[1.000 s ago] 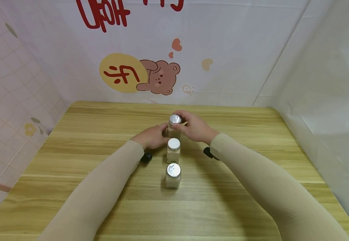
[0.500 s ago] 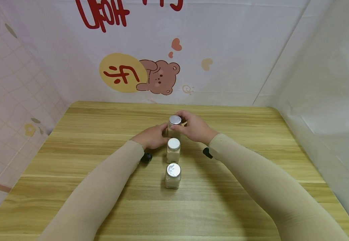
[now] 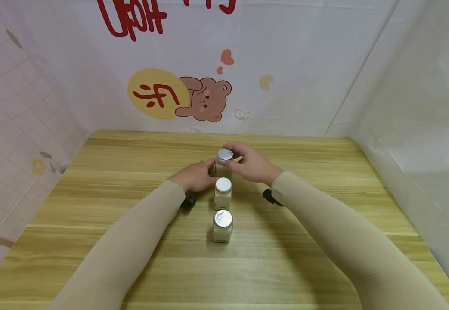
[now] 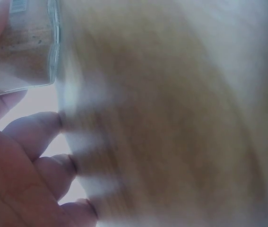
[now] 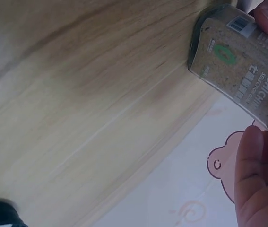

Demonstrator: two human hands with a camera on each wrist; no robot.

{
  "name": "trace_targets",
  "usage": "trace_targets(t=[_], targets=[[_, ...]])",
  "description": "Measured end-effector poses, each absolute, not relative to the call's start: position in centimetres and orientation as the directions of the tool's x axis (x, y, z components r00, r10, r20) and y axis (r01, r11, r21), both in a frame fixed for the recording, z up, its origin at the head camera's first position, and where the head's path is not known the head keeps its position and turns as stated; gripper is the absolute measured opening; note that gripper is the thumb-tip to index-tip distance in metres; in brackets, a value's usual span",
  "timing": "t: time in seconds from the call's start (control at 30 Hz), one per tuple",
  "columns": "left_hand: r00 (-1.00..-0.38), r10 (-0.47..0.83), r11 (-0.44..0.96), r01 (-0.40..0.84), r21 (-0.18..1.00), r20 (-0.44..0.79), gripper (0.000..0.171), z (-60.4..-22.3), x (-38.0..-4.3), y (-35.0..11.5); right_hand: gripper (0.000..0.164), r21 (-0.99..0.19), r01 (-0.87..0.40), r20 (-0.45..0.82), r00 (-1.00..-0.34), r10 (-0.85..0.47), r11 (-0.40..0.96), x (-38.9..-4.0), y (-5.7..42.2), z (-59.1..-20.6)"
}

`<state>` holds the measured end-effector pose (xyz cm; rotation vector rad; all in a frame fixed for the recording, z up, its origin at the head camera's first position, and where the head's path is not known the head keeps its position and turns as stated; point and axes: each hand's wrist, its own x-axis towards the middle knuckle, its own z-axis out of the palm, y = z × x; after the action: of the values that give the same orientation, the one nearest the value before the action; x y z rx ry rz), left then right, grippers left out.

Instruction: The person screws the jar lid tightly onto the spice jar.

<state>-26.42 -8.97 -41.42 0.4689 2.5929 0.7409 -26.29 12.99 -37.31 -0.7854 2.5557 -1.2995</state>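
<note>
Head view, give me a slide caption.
Fingers of the left hand and right hand hold the far jar, behind the middle jar and near jar.

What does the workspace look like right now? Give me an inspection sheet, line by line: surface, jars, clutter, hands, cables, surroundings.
Surface: wood-grain tabletop, with arm shadows across it.
Job's things: three silver-lidded jars in a line; near jar and middle jar stand upright, far jar is in the hands.
Clutter: black object by the left wrist and another by the right wrist; too little shows to identify either.
Hands: left hand grips the far jar's body; right hand holds it near its lid.
Cables: nothing seen.
Surroundings: white backdrop with red lettering and a printed bear.
</note>
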Motion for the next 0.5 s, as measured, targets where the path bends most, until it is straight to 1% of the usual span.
trace_targets(t=[0.17, 0.33, 0.43, 0.5], targets=[[-0.862, 0.419, 0.803, 0.205, 0.56, -0.285, 0.079, -41.47, -26.42, -9.02, 0.038, -0.791, -0.351, 0.067, -0.864, -0.499, 0.501, -26.36, 12.9, -37.46], [-0.862, 0.42, 0.804, 0.207, 0.558, -0.285, 0.077, -41.56, -26.47, -9.01, 0.038, -0.778, -0.332, 0.054, -0.881, -0.47, 0.533, -26.25, 12.78, -37.41], [-0.862, 0.418, 0.805, 0.205, 0.557, -0.286, 0.075, -41.56, -26.48, -9.01, 0.041, -0.785, -0.322, 0.047, -0.884, -0.466, 0.53, -26.24, 12.69, -37.37], [-0.863, 0.417, 0.807, 0.207, 0.554, -0.286, 0.074, -41.58, -26.51, -9.02, 0.047, -0.789, -0.317, 0.042, -0.882, -0.469, 0.526, -26.24, 12.67, -37.32]])
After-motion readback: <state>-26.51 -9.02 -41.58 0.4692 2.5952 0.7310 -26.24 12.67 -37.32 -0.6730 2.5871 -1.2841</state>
